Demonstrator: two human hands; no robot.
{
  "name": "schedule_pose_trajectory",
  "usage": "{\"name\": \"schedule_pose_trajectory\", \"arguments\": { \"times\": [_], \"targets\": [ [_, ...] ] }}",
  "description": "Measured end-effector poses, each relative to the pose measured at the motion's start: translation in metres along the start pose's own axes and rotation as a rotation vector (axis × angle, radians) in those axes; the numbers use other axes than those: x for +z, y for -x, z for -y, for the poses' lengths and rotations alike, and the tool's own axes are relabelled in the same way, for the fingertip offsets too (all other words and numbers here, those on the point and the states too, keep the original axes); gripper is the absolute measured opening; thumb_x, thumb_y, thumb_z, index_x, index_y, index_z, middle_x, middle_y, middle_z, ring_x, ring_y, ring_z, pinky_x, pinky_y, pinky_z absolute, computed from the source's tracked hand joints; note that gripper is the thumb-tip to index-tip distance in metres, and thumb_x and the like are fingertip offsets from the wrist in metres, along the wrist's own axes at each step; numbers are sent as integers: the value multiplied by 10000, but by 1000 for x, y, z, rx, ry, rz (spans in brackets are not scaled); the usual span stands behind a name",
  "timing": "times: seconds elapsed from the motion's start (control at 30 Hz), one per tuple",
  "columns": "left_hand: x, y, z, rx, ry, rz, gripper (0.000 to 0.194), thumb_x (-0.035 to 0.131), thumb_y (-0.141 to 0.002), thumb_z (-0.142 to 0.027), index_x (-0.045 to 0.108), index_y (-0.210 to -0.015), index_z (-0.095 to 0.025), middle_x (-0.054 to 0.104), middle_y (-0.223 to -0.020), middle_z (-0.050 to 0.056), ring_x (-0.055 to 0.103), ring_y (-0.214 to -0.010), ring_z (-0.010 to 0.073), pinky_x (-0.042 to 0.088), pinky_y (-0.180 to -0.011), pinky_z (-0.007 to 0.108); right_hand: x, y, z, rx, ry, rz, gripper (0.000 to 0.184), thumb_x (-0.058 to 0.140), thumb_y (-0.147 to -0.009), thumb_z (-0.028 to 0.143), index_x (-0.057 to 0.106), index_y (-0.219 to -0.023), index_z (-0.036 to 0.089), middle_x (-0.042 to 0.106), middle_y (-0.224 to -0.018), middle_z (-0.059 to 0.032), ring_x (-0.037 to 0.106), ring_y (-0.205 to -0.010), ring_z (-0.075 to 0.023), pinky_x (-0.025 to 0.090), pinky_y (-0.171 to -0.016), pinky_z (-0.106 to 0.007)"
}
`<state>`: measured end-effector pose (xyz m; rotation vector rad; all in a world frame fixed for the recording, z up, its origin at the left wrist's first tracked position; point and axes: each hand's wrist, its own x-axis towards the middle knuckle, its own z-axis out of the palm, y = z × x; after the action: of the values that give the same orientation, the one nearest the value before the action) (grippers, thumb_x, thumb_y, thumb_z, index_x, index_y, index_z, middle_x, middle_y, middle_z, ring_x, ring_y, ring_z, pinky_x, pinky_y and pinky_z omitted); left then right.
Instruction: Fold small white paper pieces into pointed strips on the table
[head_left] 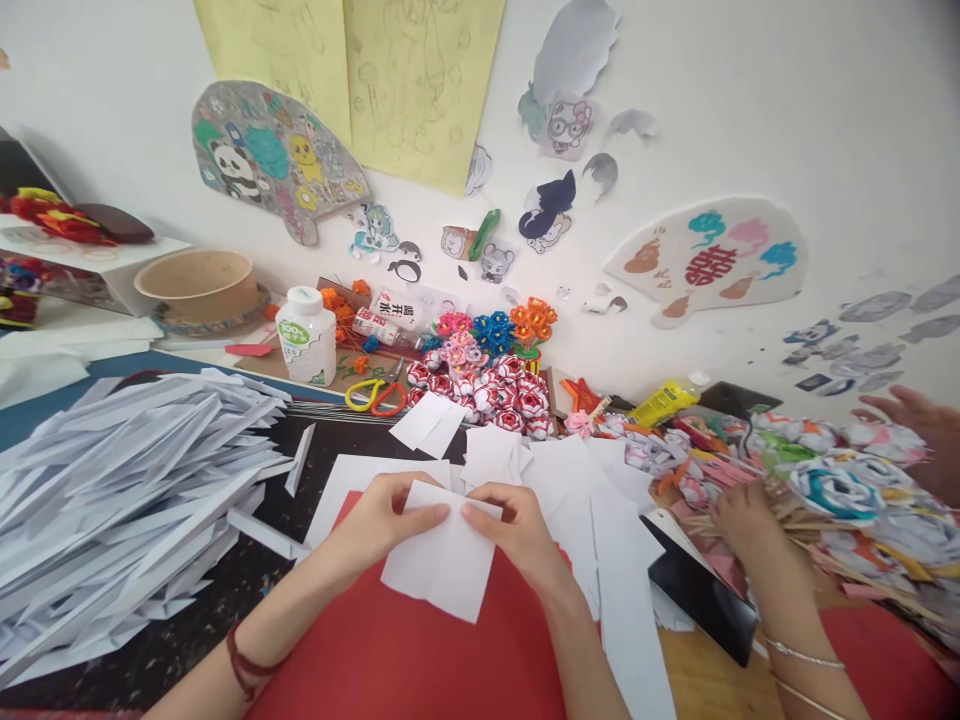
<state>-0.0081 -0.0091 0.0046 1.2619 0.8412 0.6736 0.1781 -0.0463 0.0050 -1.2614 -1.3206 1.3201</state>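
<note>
Both hands hold one small white sheet of paper [442,560] with a faint crease, tilted over a red surface. My left hand [390,515] pinches its upper left part between thumb and fingers, and a dark red band circles that wrist. My right hand [517,525] pinches the upper right part, its thumb close to the left thumb. Just beyond the hands lie small cut paper pieces [491,455] and longer white paper sheets [611,560].
Folded paper strips [127,500] pile up at left. Behind stand a white bottle [306,335], scissors [379,392] and red-white paper flowers [510,395]. A phone [705,595] lies at right, beside another person's hand [750,520] near more paper flowers [840,490].
</note>
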Motion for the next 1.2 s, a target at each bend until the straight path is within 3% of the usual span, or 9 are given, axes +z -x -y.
{"name": "schedule_pose_trajectory", "arguments": {
  "times": [0.13,0.37,0.5,0.83,1.0,1.2],
  "targets": [
    [1,-2,-2,56,-174,-84,230,617,-742,-362,658,-781,-139,652,-761,42,567,-663,161,434,-556,228,0,-3,-6,-40,52,25,205,639,-762,355,685,-736,157,643,-730,-28,571,-680,-160,439,-572,-233],
    [1,-6,2,132,-360,-95,164,601,-749,-295,684,-764,-154,664,-742,18,557,-670,155,405,-603,226,0,-6,-10,-51,72,25,200,631,-761,349,684,-723,160,644,-720,-28,575,-690,-164,438,-592,-238],
    [1,-5,3,183,-379,-62,172,571,-776,-291,682,-758,-161,676,-757,18,581,-728,171,417,-672,236,0,-7,-12,-73,89,39,198,615,-769,341,682,-711,164,638,-702,-25,566,-679,-162,435,-600,-245],
    [4,-2,4,234,-410,33,187,494,-812,-264,632,-748,-155,650,-727,24,570,-707,160,429,-653,233,0,-6,-15,-73,97,101,158,601,-773,274,687,-702,162,624,-669,-12,541,-647,-146,422,-605,-246],
    [9,1,2,285,-408,-35,166,480,-823,-216,608,-737,-156,632,-720,10,568,-696,145,416,-657,223,6,-7,-17,-87,40,44,152,609,-768,261,689,-684,162,627,-652,-11,545,-629,-143,423,-588,-240],
    [14,4,1,315,-380,-119,224,468,-849,-284,612,-735,-157,639,-727,20,576,-718,158,433,-688,234,11,-7,-19,-107,10,-47,176,615,-765,287,686,-662,163,616,-627,-10,531,-597,-140,413,-548,-237]
  ]
}}
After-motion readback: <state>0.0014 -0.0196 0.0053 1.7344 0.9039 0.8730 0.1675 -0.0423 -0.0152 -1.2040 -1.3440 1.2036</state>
